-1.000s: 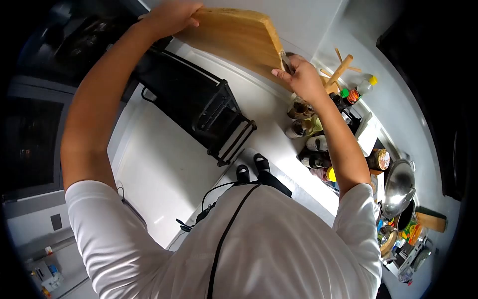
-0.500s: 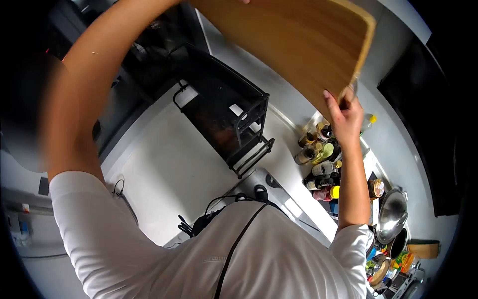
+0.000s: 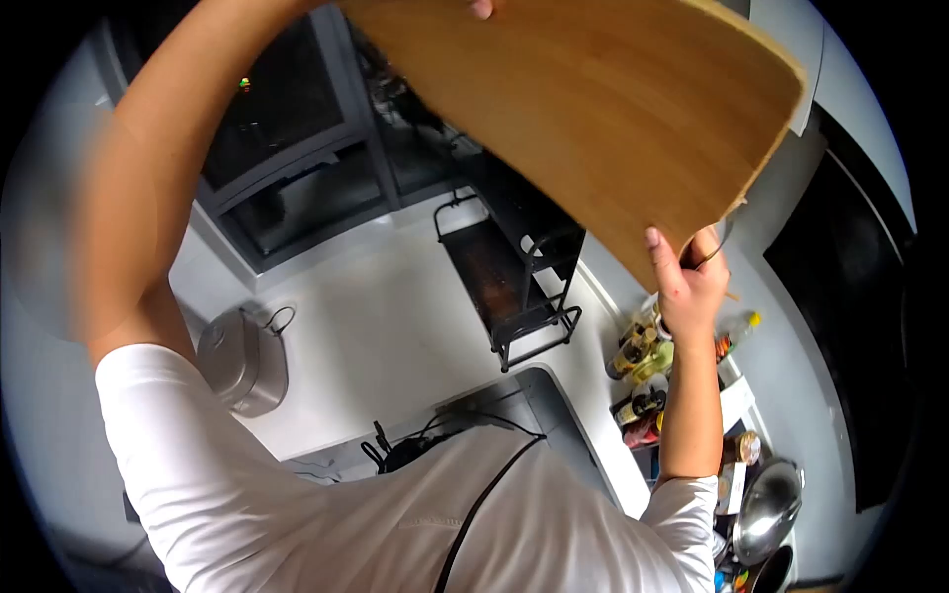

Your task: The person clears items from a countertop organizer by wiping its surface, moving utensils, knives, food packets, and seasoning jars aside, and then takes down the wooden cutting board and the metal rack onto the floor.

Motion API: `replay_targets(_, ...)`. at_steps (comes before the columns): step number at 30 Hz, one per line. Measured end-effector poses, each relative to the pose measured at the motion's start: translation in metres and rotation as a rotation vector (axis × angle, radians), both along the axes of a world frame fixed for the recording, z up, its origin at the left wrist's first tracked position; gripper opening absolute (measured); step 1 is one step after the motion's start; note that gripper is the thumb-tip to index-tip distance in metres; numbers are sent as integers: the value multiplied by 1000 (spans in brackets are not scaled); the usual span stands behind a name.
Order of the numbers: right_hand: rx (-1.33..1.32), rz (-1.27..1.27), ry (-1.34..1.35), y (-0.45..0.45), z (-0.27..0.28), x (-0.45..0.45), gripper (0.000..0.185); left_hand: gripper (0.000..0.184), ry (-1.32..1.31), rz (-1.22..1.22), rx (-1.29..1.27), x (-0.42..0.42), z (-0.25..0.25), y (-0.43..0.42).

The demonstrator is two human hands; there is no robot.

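A large wooden cutting board (image 3: 593, 109) is held up high and tilted across the top of the head view. My right hand (image 3: 692, 287) grips its lower right corner, thumb on the near face and the other fingers behind. A thin metal loop shows at that corner, beside my fingers. My left arm reaches up past the top edge of the view. Of my left hand (image 3: 481, 9) only a fingertip shows, pressed on the board's near face; the rest is cut off or hidden.
On the white counter (image 3: 366, 326) stand a black two-tier rack (image 3: 494, 277) and a grey appliance (image 3: 245, 364). The sink (image 3: 554, 405) lies close to my body. Several bottles (image 3: 638, 356) crowd under my right forearm, near a metal lid (image 3: 769, 509). A dark window (image 3: 287, 128) is behind.
My view has shifted left, bringing the window, grey appliance and sink further into sight. The board and my right hand appear slightly lower and further right. Both grips look the same.
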State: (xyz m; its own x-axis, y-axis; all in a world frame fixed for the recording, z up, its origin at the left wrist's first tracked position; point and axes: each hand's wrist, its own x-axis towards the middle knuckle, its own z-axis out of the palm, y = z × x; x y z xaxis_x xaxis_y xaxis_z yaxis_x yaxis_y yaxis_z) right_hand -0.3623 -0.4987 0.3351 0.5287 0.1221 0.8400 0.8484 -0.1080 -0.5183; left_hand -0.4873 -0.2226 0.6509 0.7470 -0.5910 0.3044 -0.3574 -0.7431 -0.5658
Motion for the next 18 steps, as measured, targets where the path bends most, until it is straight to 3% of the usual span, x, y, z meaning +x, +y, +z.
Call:
replay_targets(1, -22, 43, 26, -1, 5, -11, 21, 27, -2, 67, 29, -22, 2, -10)
replay_targets(3, 23, 200, -62, 0, 11, -22, 23, 29, 124, 186, -162, -45, 1, -17)
replay_targets(4, -25, 292, 106, -11, 15, -37, 29, 30, 126, 217, -150, -58, -2, -18)
replay_targets(8, 7, 467, 255, -32, 22, -80, 28, 37, 248, 373, -286, -105, -22, -26)
replay_targets(10, -108, 503, 296, -52, 24, -92, 27, 38, 341, 441, -389, -127, -35, -39)
replay_targets(11, -168, 516, 314, -59, 25, -99, 27, 38, 334, 406, -585, -130, -64, -24)
replay_targets(18, -483, 491, 231, -104, 30, -156, 26, 45, 449, 414, -703, -207, -148, -11)
